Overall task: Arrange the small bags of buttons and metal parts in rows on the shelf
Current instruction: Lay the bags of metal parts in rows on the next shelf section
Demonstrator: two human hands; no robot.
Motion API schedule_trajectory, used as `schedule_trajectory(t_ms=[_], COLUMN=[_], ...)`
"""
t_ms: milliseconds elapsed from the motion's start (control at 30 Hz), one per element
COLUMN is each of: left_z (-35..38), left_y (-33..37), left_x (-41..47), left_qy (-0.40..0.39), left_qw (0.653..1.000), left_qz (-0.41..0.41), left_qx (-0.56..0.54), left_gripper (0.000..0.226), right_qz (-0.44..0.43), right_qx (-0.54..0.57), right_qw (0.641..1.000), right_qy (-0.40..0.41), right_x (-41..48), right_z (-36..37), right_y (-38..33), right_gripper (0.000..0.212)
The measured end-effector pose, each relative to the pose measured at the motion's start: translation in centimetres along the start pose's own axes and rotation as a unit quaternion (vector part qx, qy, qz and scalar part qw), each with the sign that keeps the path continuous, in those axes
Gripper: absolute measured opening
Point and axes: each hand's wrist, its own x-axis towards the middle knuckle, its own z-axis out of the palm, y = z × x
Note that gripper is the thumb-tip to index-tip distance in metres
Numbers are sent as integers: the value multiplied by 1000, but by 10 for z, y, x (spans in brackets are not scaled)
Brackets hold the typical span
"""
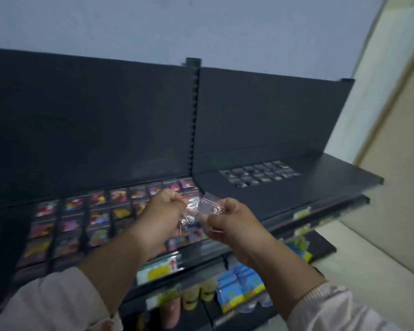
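Dark shelf (320,187) ahead: my left hand (163,211) grips bags (189,220), right hand (230,220) pinches one bag (213,206); I should next place it.

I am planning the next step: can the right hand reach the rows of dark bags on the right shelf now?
Probably yes: only bare shelf lies between the right hand and the dark bags, though it is pinching a clear bag.

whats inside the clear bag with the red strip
Through the small clear plastic bag with the red strip, a few dark pieces show near its bottom, too blurred to identify. The left hand and right hand cover its edges.
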Motion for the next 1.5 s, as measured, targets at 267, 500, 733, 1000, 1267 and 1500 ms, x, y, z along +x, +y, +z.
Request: schedule_trajectory(t_ms=[267, 500, 733, 1000, 1267, 1500], left_z=[144, 192, 223, 255, 265, 273], left_y=[5, 9, 13, 8, -22, -39], left_x=[2, 47, 119, 172, 212, 230], left_qy=[-96, -78, -74, -57, 56, 184], left_qw=[995, 996, 996, 996, 990, 964], left_qz=[3, 2, -40, -53, -76, -80], left_qx=[37, 50, 1, 41, 101, 173], left_gripper=[15, 10, 9, 9, 16, 17], right_qz=[-22, -7, 25, 53, 130, 148], right_qx=[-14, -5, -7, -24, -16, -74], right_qw=[991, 990, 994, 995, 991, 981], right_qy=[132, 139, 104, 84, -22, -99], right_x=[-37, -4, 72, 140, 211, 248], right_z=[-161, -218, -251, -285, -308, -317], right_y=[-11, -10, -12, -19, -7, 3], right_gripper=[28, 29, 24, 12, 16, 13])
